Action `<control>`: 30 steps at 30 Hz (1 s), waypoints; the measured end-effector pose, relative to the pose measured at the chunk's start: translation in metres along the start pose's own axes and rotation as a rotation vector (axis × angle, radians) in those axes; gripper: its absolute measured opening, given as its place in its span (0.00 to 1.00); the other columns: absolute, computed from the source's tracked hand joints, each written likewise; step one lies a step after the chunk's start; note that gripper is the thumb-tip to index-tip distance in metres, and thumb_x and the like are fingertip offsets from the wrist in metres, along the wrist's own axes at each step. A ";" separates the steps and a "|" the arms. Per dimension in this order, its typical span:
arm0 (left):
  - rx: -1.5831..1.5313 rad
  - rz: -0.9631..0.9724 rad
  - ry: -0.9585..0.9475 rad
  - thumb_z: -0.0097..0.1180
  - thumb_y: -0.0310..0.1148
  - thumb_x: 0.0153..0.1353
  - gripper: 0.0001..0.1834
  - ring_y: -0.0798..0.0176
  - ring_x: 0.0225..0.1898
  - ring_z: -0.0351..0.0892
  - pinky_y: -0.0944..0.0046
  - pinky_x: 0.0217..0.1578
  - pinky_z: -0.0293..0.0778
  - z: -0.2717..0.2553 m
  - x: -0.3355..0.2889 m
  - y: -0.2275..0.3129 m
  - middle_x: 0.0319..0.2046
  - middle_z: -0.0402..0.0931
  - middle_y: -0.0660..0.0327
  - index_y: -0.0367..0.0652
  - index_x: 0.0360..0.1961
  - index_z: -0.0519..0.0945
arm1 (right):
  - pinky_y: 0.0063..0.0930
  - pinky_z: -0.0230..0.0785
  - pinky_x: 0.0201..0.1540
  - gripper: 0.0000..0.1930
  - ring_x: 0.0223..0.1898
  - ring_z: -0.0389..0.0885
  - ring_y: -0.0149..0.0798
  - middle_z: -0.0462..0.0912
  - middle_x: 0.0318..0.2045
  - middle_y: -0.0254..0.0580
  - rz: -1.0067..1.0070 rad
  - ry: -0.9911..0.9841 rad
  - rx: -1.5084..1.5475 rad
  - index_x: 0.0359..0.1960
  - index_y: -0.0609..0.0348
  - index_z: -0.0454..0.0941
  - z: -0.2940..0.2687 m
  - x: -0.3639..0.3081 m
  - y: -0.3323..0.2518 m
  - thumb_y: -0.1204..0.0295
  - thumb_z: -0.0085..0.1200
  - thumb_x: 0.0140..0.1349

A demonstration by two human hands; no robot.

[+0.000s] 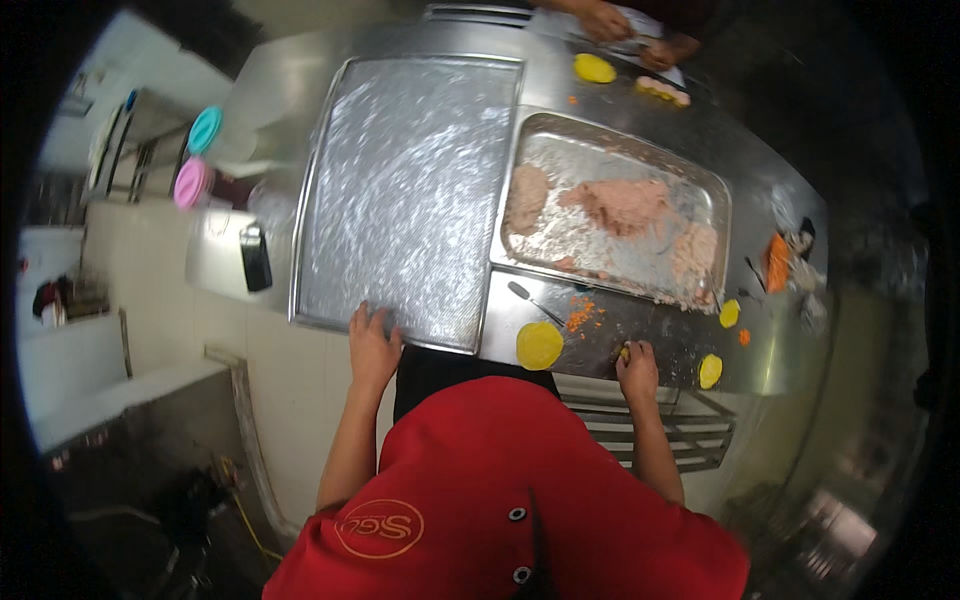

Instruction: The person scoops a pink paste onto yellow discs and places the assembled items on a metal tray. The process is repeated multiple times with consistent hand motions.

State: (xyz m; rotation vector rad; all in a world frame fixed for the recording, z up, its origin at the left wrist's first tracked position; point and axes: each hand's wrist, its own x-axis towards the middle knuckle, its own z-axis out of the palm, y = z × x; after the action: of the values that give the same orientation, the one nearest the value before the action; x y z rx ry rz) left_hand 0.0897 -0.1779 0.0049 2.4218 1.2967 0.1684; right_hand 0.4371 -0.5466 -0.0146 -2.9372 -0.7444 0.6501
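My left hand [374, 345] rests at the near edge of a large shiny metal tray [385, 345], its fingers spread over the rim. My right hand [637, 370] is closed on a small yellow piece [624, 354], mostly covered by the fingers, above the steel table. Between my hands lies a round yellow wrapper [540, 345], with a small spatula [535, 302] and orange shreds [582, 314] beyond it. A deep steel pan [727, 215] holds pink minced filling [622, 203] in several heaps.
To the right lie two more yellow wrappers, one nearer [711, 371] and one farther [730, 313]. A black phone-like object [256, 257] and pink-lidded tub [193, 184] are at the left. Across the table, another person's hands [630, 35] work near a yellow wrapper [595, 68] and filled yellow pieces [663, 92].
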 end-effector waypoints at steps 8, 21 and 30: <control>-0.196 0.260 -0.074 0.66 0.28 0.57 0.21 0.43 0.60 0.75 0.47 0.66 0.68 0.001 -0.013 0.024 0.53 0.82 0.51 0.38 0.54 0.83 | 0.45 0.78 0.52 0.17 0.50 0.83 0.56 0.80 0.53 0.50 -0.785 0.010 0.370 0.52 0.56 0.82 -0.041 0.002 -0.149 0.74 0.64 0.60; -0.412 0.220 -0.134 0.58 0.20 0.56 0.26 0.41 0.61 0.74 0.47 0.65 0.69 0.027 -0.018 0.015 0.53 0.81 0.46 0.37 0.59 0.79 | 0.49 0.63 0.63 0.21 0.55 0.78 0.50 0.79 0.48 0.49 -1.297 -0.395 -0.280 0.54 0.61 0.80 -0.006 -0.001 -0.289 0.67 0.60 0.60; -0.437 0.209 0.044 0.57 0.18 0.56 0.25 0.39 0.61 0.74 0.46 0.65 0.69 0.003 -0.010 -0.005 0.53 0.80 0.46 0.36 0.58 0.78 | 0.52 0.57 0.72 0.28 0.61 0.75 0.52 0.77 0.58 0.54 -1.201 -0.369 -0.423 0.61 0.61 0.77 -0.005 -0.020 -0.298 0.58 0.59 0.63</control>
State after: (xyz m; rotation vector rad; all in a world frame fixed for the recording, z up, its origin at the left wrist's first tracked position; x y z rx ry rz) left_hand 0.0812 -0.1852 0.0008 2.1733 0.9049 0.5088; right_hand 0.2902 -0.2921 0.0398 -1.9433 -2.5493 0.8973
